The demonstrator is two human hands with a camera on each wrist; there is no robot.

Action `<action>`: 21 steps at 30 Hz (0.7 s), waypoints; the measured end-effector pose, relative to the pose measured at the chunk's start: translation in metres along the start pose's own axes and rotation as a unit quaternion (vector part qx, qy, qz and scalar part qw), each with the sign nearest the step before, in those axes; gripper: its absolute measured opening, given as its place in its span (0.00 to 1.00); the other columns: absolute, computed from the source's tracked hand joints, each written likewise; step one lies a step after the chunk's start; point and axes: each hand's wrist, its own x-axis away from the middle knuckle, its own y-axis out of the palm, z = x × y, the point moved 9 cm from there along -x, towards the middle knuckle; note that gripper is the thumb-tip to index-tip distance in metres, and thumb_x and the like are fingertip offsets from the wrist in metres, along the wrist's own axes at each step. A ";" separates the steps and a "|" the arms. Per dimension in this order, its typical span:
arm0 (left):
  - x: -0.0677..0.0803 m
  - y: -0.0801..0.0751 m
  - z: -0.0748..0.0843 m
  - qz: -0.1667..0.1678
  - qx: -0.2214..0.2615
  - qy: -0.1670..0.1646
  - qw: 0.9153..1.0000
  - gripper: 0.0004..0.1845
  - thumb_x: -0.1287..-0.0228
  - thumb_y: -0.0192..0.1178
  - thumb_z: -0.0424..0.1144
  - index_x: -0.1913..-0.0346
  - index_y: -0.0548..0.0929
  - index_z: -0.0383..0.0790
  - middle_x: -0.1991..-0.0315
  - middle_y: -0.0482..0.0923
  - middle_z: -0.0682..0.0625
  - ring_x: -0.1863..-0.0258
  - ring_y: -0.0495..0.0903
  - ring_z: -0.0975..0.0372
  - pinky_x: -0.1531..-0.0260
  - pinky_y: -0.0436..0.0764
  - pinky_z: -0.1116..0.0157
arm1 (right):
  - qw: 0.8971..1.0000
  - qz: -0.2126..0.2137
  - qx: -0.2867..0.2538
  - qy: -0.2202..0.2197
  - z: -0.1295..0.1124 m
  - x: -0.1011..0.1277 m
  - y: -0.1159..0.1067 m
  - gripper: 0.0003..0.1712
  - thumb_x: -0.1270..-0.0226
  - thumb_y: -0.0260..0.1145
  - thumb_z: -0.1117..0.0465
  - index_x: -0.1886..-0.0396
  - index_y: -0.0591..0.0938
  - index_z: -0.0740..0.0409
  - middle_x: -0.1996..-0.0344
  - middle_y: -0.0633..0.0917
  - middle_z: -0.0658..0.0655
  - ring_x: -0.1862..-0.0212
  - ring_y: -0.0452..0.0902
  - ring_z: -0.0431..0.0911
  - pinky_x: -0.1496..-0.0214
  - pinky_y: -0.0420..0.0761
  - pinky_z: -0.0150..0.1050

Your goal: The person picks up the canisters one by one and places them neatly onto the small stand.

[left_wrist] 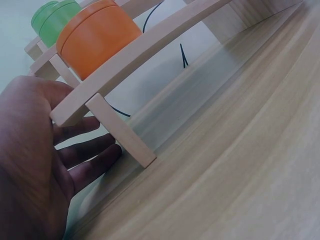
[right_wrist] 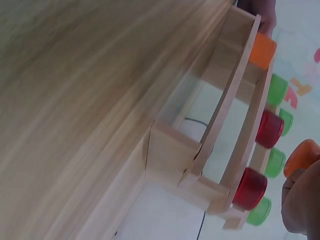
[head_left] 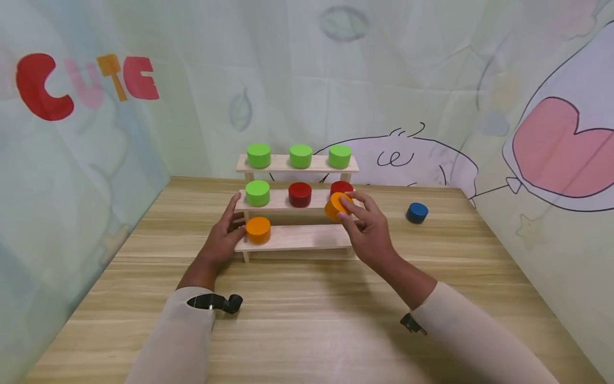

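Note:
A three-tier wooden rack (head_left: pixel 307 238) stands on the table and carries short round cylinders. My left hand (head_left: pixel 221 234) holds its left end, with the thumb by the lowest tier and fingers reaching past the leg (left_wrist: pixel 121 131). Close to that thumb sits an orange cylinder (head_left: pixel 258 230). In my right hand (head_left: pixel 373 230), fingers and thumb pinch another orange cylinder (head_left: pixel 337 207), tilted and raised in front of the rack's right side. It partly hides a red cylinder (head_left: pixel 341 188) on the middle tier. Further left there are a second red cylinder (head_left: pixel 299 194) and a green cylinder (head_left: pixel 258 193).
Three green cylinders, one of them in the middle (head_left: pixel 300 156), line the top tier. A dark blue cylinder (head_left: pixel 417 213) lies on the wooden table (head_left: pixel 307 320), right of the rack. Printed cloth (head_left: pixel 288 69) hangs behind and at both sides.

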 end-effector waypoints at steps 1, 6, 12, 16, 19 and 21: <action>0.000 0.000 0.000 0.000 0.000 -0.001 1.000 0.49 0.15 0.54 0.37 0.13 0.37 0.83 0.17 0.64 0.32 0.18 0.67 0.35 0.18 0.61 0.32 | 1.000 -0.007 -0.001 -0.003 -0.002 0.001 0.004 0.27 0.21 0.69 0.66 0.25 0.80 0.60 0.27 0.77 0.62 0.51 0.91 0.62 0.54 0.87 0.25; 0.000 0.001 -0.001 0.000 -0.001 -0.004 1.000 0.49 0.15 0.53 0.37 0.14 0.37 0.85 0.17 0.64 0.32 0.18 0.66 0.35 0.18 0.61 0.32 | 0.999 -0.042 0.010 -0.016 -0.008 0.003 0.024 0.27 0.22 0.70 0.66 0.26 0.81 0.61 0.27 0.78 0.60 0.40 0.88 0.56 0.50 0.89 0.28; 0.001 -0.001 -0.003 0.002 -0.001 -0.008 1.000 0.48 0.15 0.53 0.38 0.15 0.38 0.87 0.17 0.64 0.33 0.18 0.66 0.35 0.18 0.60 0.32 | 0.997 -0.075 0.026 -0.009 -0.012 0.004 0.047 0.27 0.22 0.71 0.65 0.26 0.81 0.57 0.26 0.78 0.59 0.43 0.87 0.53 0.55 0.88 0.27; 0.000 -0.001 -0.003 0.003 0.000 -0.007 1.000 0.48 0.15 0.53 0.38 0.16 0.38 0.90 0.17 0.65 0.33 0.18 0.67 0.36 0.18 0.61 0.32 | 0.996 -0.083 0.036 -0.015 -0.017 0.003 0.057 0.28 0.23 0.71 0.66 0.26 0.82 0.57 0.28 0.79 0.60 0.41 0.86 0.54 0.56 0.88 0.28; 0.000 -0.001 -0.002 0.003 0.000 -0.006 1.000 0.48 0.15 0.53 0.38 0.15 0.39 0.89 0.17 0.65 0.33 0.18 0.67 0.36 0.18 0.61 0.33 | 0.996 -0.084 0.037 -0.014 -0.019 0.001 0.061 0.27 0.23 0.71 0.66 0.27 0.82 0.58 0.29 0.80 0.60 0.41 0.86 0.54 0.55 0.90 0.29; -0.001 -0.001 -0.001 0.003 0.001 -0.006 1.000 0.48 0.15 0.53 0.38 0.15 0.38 0.87 0.17 0.65 0.33 0.18 0.66 0.36 0.18 0.61 0.32 | 0.996 -0.083 0.036 -0.009 -0.020 0.000 0.064 0.27 0.23 0.71 0.65 0.27 0.82 0.59 0.28 0.80 0.60 0.40 0.86 0.54 0.55 0.90 0.31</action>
